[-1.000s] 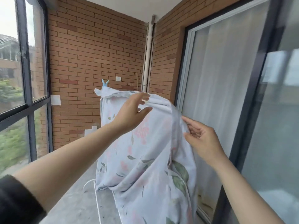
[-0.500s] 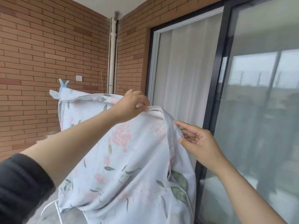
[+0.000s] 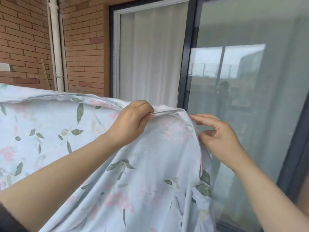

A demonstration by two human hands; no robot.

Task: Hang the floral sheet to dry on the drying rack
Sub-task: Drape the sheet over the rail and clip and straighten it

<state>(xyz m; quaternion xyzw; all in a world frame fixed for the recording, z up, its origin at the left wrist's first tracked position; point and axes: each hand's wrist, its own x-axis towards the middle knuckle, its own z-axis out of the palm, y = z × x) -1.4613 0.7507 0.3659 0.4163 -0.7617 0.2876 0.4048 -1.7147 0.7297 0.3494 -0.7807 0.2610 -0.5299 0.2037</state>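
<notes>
The floral sheet [image 3: 153, 164], pale blue with pink flowers and green leaves, hangs draped over the drying rack, which it hides completely. Its top edge runs from the far left to a corner near the middle of the view. My left hand [image 3: 132, 121] pinches that top hem just left of the corner. My right hand [image 3: 217, 136] sits at the sheet's right side edge, thumb and fingers closed on the seam just below the corner. The cloth falls in folds down to the bottom of the view.
A glass sliding door [image 3: 250, 97] with a dark frame stands close on the right, a white curtain [image 3: 148, 52] behind its left pane. A brick wall [image 3: 25, 39] with a white pipe [image 3: 56, 47] closes the back left corner.
The view has swung right and closer to the sheet's right corner. My left hand has shifted right along the top hem, and my right hand has closed in on the side edge.
</notes>
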